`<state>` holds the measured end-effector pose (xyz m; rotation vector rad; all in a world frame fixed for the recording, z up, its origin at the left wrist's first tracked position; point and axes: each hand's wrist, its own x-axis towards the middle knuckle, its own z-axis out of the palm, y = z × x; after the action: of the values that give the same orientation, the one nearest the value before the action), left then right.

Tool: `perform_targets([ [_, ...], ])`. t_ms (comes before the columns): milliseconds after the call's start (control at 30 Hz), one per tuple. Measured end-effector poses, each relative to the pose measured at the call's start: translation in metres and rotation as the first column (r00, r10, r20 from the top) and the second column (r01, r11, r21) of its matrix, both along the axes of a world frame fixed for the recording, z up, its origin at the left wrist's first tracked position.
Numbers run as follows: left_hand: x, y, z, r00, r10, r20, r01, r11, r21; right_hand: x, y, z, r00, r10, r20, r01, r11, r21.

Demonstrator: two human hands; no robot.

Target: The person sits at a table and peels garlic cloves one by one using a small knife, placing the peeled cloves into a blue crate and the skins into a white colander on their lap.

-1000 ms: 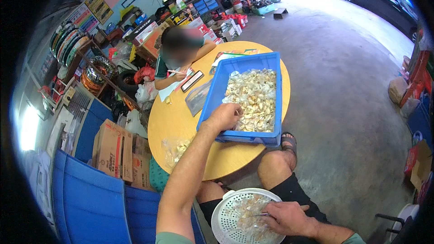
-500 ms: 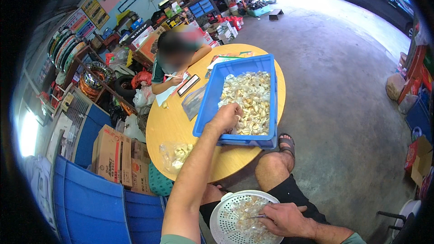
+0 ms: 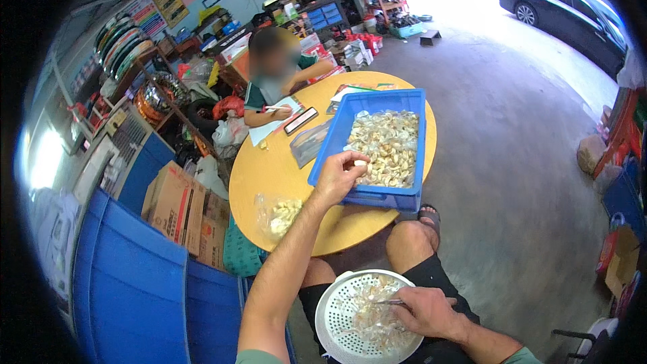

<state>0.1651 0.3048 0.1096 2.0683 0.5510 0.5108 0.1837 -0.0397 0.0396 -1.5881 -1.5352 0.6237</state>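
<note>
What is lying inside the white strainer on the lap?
Pale, thin scraps, like peelings, lie inside the white strainer. The right hand, holding a slim metal tool, covers part; anything beneath hand or scraps is hidden.

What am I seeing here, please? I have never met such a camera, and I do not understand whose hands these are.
No machine works here: these are a person's two bare hands. The view is from a fisheye camera on that person's head, looking down; straight edges bend near its rim. On the round table stands a blue crate of garlic cloves, with a clear bag of more cloves to its left. A phone lies near a second person. The left hand pinches one pale clove; the right hand holds what looks like a small knife over a white colander with papery skins.
</note>
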Motion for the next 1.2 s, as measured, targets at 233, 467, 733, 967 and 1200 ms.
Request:
perform_targets([
  [233,-0.075,-0.065,-0.009,0.966,0.12,0.228,-0.073,0.976,-0.204,-0.012,-0.014,-0.006,0.998,-0.068,0.012,0.066,0.99,0.123],
  [467,-0.164,-0.155,-0.063,0.907,0.35,0.235,-0.219,0.867,-0.447,-0.023,-0.035,0.021,0.985,-0.15,0.08,0.131,0.969,0.207],
  [733,-0.178,-0.277,-0.102,0.797,0.35,0.491,-0.024,0.832,-0.555,-0.065,-0.04,0.129,0.823,0.067,0.564,-0.308,0.887,0.344],
  [967,-0.196,-0.297,-0.12,0.955,0.29,0.061,-0.192,0.761,-0.62,-0.161,-0.052,0.232,0.665,0.238,0.708,-0.6,0.734,0.317],
  [1200,-0.183,-0.308,-0.088,0.95,0.238,0.205,-0.075,0.805,-0.589,-0.157,-0.08,0.279,0.358,0.285,0.889,-0.591,0.806,-0.021],
])
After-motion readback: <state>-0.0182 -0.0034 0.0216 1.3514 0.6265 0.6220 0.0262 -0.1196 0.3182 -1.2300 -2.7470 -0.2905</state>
